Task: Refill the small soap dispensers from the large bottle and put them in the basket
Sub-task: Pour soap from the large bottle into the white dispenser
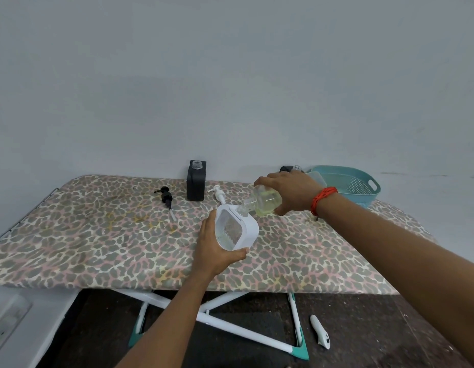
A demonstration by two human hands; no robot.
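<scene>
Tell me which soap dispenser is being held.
The white dispenser, gripped by the left hand beneath the tilted large bottle; the black dispenser stands untouched by the wall, uncapped.

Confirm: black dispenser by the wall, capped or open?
Open. The black dispenser stands upright, neck bare; a black pump lies apart, to its left.

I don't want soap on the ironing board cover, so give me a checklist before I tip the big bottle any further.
1. Large bottle mouth at white dispenser opening: ok.
2. Left hand grips the dispenser: ok, held tilted.
3. Right hand grips the bottle: ok.
4. Room left in dispenser: ok, liquid low.
5. White pump at hand: ok, lies on the board.
6. Soap flowing: cannot tell.
</scene>
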